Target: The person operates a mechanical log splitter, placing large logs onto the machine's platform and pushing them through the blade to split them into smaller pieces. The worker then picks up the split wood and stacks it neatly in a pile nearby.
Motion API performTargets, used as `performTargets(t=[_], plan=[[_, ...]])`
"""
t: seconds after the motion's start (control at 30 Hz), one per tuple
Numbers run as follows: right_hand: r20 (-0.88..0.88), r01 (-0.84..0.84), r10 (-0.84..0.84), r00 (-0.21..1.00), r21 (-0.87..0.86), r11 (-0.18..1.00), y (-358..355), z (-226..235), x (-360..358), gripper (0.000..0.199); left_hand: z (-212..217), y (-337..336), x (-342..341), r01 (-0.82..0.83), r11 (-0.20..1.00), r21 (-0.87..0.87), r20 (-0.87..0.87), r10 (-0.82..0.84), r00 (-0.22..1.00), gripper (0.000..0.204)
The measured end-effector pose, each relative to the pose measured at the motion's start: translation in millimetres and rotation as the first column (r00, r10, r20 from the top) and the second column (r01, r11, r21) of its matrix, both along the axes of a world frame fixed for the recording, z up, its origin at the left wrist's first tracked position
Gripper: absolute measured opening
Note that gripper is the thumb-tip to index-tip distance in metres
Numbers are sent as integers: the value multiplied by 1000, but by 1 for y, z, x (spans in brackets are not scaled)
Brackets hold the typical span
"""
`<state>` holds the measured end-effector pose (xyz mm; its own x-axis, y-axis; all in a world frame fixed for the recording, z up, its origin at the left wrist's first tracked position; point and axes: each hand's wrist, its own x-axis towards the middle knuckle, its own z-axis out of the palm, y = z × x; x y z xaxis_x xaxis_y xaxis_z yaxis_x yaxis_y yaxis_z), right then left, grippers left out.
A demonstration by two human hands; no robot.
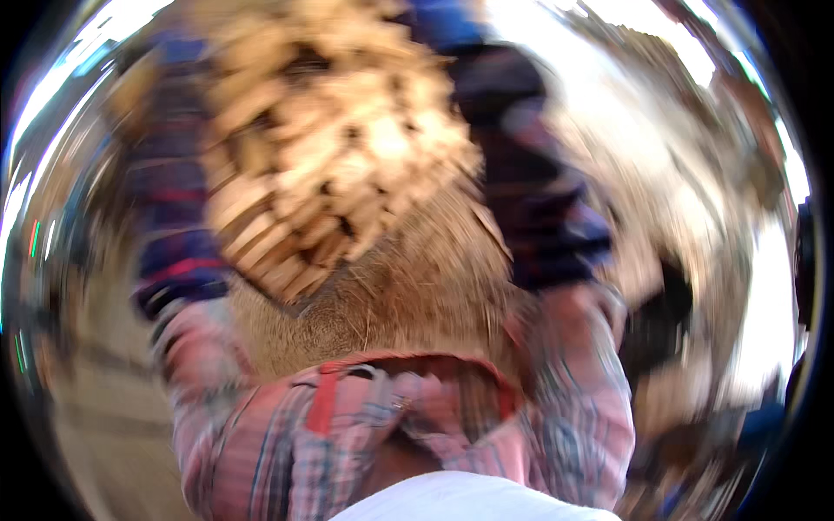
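Both my arms reach forward, in dark plaid sleeve covers over a pink plaid shirt. Between them is a large pile of pale, short wooden blocks (347, 148), stacked in rough layers. At the upper left, my left hand (180, 45) seems to be in a blue glove beside the pile's left side. My right hand (445, 24), also in blue, is by the pile's far right side at the top edge. Motion smears the fingers of both, so I cannot make out whether they hold or touch a block.
Straw-like litter or shavings (417, 269) cover the ground in front of the pile. A dark rounded object (662, 317) lies to the right of my right arm. Bare brownish floor (113, 417) stretches along the left. A blurred blue thing (763, 425) is at the lower right.
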<state>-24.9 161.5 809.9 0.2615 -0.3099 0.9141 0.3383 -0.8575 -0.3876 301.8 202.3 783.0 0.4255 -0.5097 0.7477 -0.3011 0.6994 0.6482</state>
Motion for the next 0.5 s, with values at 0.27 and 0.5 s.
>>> performTargets(t=[0.27, 0.5], plan=[[142, 573, -986, 88, 803, 167, 139, -356, -312, 38, -268, -71, -351, 601, 525, 603, 79, -789, 610, 46], [-361, 559, -643, -675, 319, -765, 278, -481, -575, 81, -433, 43, -800, 419, 147, 896, 175, -984, -28, 91]])
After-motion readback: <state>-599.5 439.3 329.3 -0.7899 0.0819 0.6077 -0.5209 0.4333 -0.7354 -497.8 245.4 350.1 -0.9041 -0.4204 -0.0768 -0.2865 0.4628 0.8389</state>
